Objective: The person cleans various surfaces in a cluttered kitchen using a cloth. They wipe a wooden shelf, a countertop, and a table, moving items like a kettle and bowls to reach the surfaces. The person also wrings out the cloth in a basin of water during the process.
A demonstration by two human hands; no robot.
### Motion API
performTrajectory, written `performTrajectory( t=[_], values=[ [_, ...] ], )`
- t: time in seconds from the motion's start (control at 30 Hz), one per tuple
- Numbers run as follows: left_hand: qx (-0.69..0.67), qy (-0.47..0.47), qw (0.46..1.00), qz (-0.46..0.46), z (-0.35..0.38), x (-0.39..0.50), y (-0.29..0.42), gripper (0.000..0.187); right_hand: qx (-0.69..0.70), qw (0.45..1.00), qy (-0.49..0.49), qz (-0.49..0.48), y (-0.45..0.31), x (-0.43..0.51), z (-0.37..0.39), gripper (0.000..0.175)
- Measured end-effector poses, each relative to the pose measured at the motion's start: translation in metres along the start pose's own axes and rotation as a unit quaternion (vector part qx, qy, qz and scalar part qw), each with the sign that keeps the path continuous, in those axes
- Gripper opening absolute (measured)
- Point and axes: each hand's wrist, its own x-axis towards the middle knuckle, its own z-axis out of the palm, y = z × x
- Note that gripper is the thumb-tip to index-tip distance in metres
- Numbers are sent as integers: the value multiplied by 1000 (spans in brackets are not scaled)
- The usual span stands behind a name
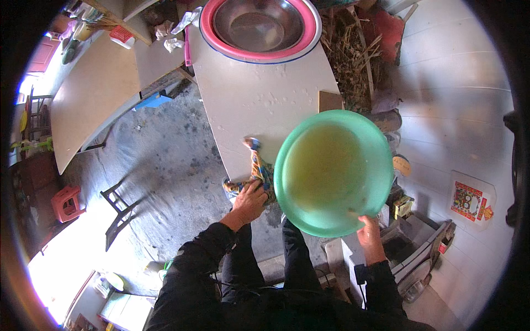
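Observation:
My right hand (369, 234) grips the near rim of a green plastic basin (383, 165), which holds some murky yellowish liquid. The basin is beside the near right part of a pale tabletop (236, 103). My left hand (249, 202) is on a patterned cloth (257, 167), its fingers bent over the fabric; part of the cloth lies behind the basin. At the far end of the tabletop a metal bowl (258, 31) sits inside a pink basin (209, 29) with a white, blue-edged basin around it. Wet drops dot the tabletop.
A pink stick-like tool (187, 47) and crumpled tissues (173, 44) lie near the far left corner. Dry sticks and husks (352, 62) are piled right of the table. Another table (99, 95), a red plastic stool (68, 203) and a dark folding stand (118, 213) are at left.

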Motion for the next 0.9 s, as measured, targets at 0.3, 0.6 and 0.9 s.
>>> performTrajectory(
  t=[0.3,0.6,0.9],
  values=[
    [130,42,984,-116,-44,68,-108,58,86,996,21,-9,-35,-47,-50,34],
    [194,149,935,-256,-140,203,-258,69,97,992,76,-27,-37,-72,-22,51],
    [210,165,914,-305,-149,272,-262,69,58,987,138,-48,-40,-73,3,60]
  ],
)
